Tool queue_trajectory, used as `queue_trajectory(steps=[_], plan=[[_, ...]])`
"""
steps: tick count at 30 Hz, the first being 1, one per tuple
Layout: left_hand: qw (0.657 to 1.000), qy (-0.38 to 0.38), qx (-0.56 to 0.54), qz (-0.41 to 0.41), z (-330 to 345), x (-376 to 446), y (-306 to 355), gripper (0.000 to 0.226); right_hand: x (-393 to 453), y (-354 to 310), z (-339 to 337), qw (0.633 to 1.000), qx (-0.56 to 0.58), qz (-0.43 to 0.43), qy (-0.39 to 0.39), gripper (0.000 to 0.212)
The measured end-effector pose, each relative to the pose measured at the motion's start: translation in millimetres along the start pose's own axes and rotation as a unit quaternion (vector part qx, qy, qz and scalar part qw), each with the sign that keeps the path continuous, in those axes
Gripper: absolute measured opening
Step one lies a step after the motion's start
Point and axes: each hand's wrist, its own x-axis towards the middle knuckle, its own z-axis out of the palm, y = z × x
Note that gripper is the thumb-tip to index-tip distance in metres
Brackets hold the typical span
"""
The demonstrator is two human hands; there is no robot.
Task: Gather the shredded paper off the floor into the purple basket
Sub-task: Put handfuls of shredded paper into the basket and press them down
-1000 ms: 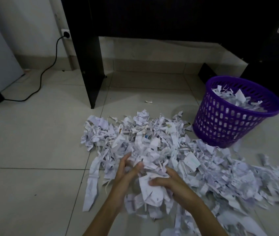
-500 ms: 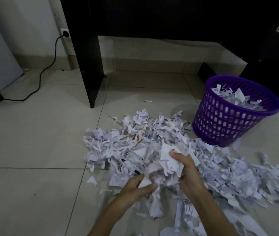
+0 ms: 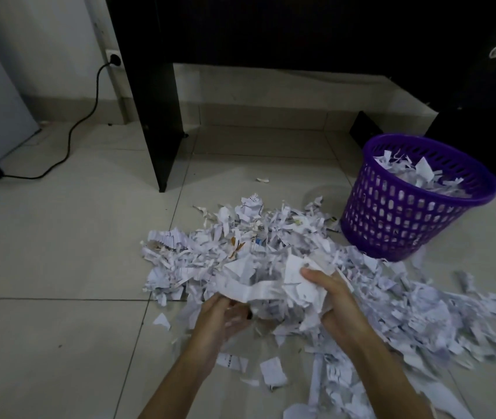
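Head view, looking down onto pale floor tiles (image 3: 44, 267): shredded paper (image 3: 271, 237) strewn in a wide heap from centre frame out to the right edge, thinner scraps trailing toward the bottom. Left hand (image 3: 222, 320) cupped under the near side of a lifted bundle (image 3: 274, 294), fingers curled into it; right hand (image 3: 336, 300) wrapped over the far side, thumb on top. Both clamped on the same loose wad, close together, raised a little off the heap. Purple basket (image 3: 392, 219) upright at the upper right, touching the heap's far edge, already partly filled with shreds showing above the rim. Likely trouble from here: strips slipping out from between the palms on the way over, since nothing binds the wad; a careless drop against the rim spilling pieces outside; a knock from the forearm tipping so light a basket. Room to move: open floor to the left of the heap and a clear path up and to the right over the paper toward the basket mouth. Limits: dark desk panel (image 3: 152, 116) standing behind the heap, dark furniture close behind the basket at the right, black cable (image 3: 89, 116) running from a wall socket at far left, well apart from the work.
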Motion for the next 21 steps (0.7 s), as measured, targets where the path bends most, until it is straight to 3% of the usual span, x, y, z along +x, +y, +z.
queue_trajectory(steps=[3,6,9,11,12,14,16,21], plan=[[0.996,-0.068,-0.057,-0.020,19.1,-1.9,9.2,0.043,-4.0,22.1,12.2,0.995,-0.100,-0.004,-0.015,0.047],[0.987,-0.139,-0.076,-0.037,36.2,-7.3,15.9,0.056,-8.4,40.5,28.2,0.976,-0.207,-0.045,-0.038,0.037],[0.995,-0.098,-0.007,-0.030,33.9,-0.2,12.4,0.075,-10.6,49.1,38.3,0.948,-0.304,-0.072,-0.051,0.040],[0.997,-0.074,0.008,-0.032,28.5,4.7,12.0,0.083,-10.2,50.7,34.6,0.935,-0.344,-0.046,-0.073,0.055],[0.997,-0.069,0.012,-0.027,24.7,7.4,12.3,0.081,-8.4,50.9,30.2,0.932,-0.351,-0.036,-0.080,0.066],[0.999,-0.046,0.019,-0.006,19.0,9.6,12.8,0.053,-6.4,45.5,24.6,0.926,-0.366,-0.028,-0.094,0.074],[0.999,-0.024,0.031,0.015,12.5,10.3,12.8,0.029,-4.8,36.0,22.8,0.922,-0.369,-0.043,-0.106,0.060],[0.994,-0.072,0.074,0.021,11.2,7.9,19.4,0.037,0.3,18.9,14.3,0.950,-0.289,-0.120,-0.002,0.037]])
